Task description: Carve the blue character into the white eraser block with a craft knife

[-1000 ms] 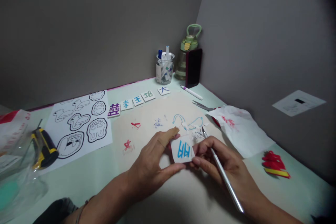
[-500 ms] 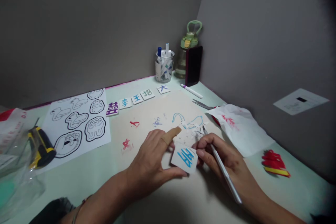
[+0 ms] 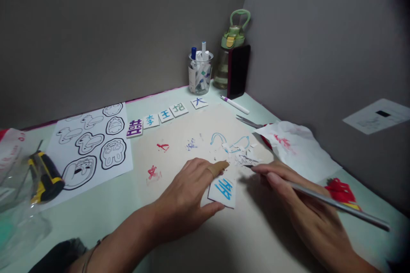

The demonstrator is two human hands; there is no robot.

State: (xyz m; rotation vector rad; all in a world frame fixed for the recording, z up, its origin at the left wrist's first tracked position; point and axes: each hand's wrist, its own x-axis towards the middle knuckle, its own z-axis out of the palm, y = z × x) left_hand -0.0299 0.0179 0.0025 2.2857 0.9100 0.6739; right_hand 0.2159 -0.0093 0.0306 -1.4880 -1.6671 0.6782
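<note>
A white square tile with a blue Chinese character lies low over the tan board, tilted slightly. My left hand is closed on its left side, thumb at the near edge and a bandaged index finger beyond the far edge. In my right hand is a slim silver craft knife, gripped like a pen. Its dark blade points left, a little apart from the tile and just above the board. White shavings lie beyond the blade, near a blue drawn outline.
Several lettered tiles stand in a row at the back. Behind them are a cup of markers, a green bottle and a phone. Scissors and crumpled paper lie right; a printed sheet and screwdriver left.
My right hand has moved right, away from the tile, and the knife has swung to a flatter angle. My left hand has lowered the tile toward the board.
</note>
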